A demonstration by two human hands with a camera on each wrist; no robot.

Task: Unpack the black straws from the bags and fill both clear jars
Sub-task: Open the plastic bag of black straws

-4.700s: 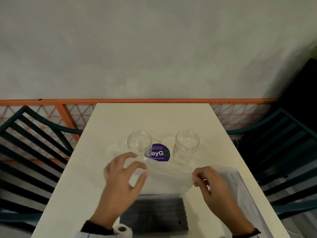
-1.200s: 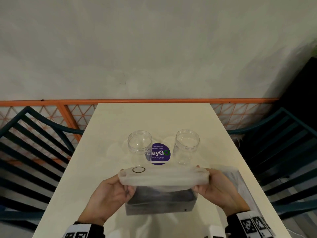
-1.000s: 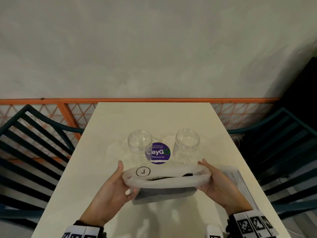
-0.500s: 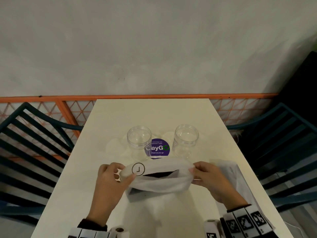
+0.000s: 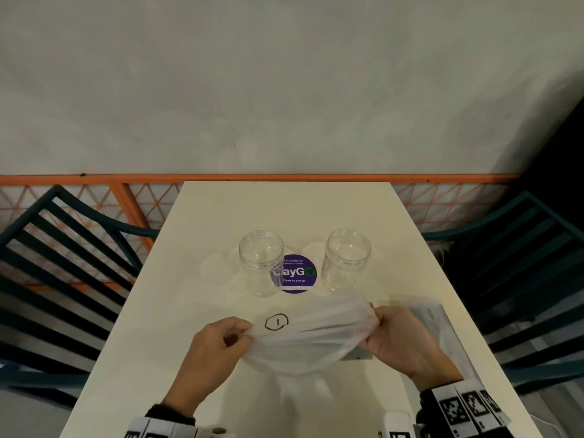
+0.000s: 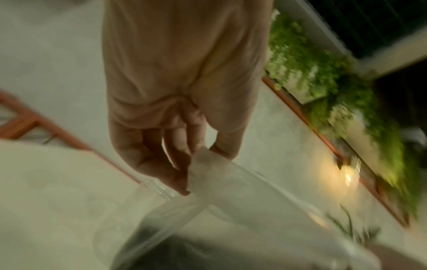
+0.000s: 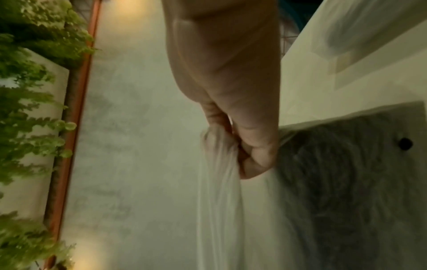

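Observation:
Two clear jars stand open and empty mid-table, the left jar (image 5: pixel 261 262) and the right jar (image 5: pixel 347 259). In front of them I hold a translucent white bag (image 5: pixel 313 339) stretched between both hands. My left hand (image 5: pixel 245 331) pinches its left edge (image 6: pixel 203 164) between thumb and fingers. My right hand (image 5: pixel 374 320) grips the bunched right edge (image 7: pixel 217 146). A circled mark (image 5: pixel 277 321) shows on the film. The black straws (image 7: pixel 346 182) show as a dark mass inside the bag in the right wrist view; the head view mostly hides them.
A second bag (image 5: pixel 442 327) lies on the white table (image 5: pixel 284 210) by my right wrist. A purple round sticker (image 5: pixel 294 275) sits between the jars. Dark slatted chairs (image 5: pixel 63 263) flank both long sides, and an orange rail (image 5: pixel 252 178) runs behind the far edge.
My hands have moved apart and pulled the bag's top taut. The opening that showed the dark straws half a second ago is now flattened, and the right side sits higher.

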